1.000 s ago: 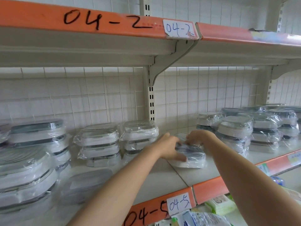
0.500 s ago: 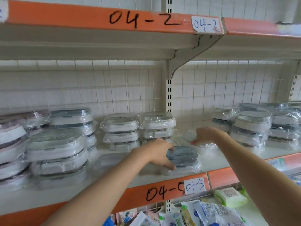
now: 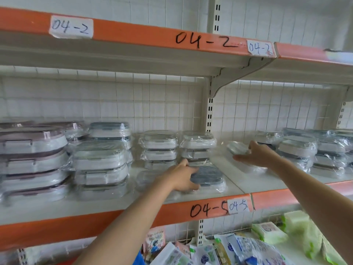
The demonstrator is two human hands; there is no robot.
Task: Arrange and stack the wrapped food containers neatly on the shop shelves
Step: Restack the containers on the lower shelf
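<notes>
A: Where are the hands?

B: Both reach over the shelf [image 3: 118,209] with the orange edge marked 04-5. The left hand [image 3: 181,177] lies on a wrapped box with a dark lid [image 3: 208,175], near the front of the shelf. Its thumb is at the near side and its fingers go over the lid, so it grips the box.

A: And the other one?

B: The right hand [image 3: 254,155] is farther right, past the white post [image 3: 209,111]. Its fingers are stretched out and touch a pale wrapped box [image 3: 237,148]. I cannot tell if it holds that box.

A: Where are the other boxes?

B: Two small stacks [image 3: 178,146] stand side by side just behind the dark-lid box. Bigger stacks [image 3: 57,159] fill the left end. More stacks [image 3: 313,148] sit at the right end, behind the right hand.

A: What is down below?

B: Packets [image 3: 246,245] lie in a heap on the lower shelf.
</notes>
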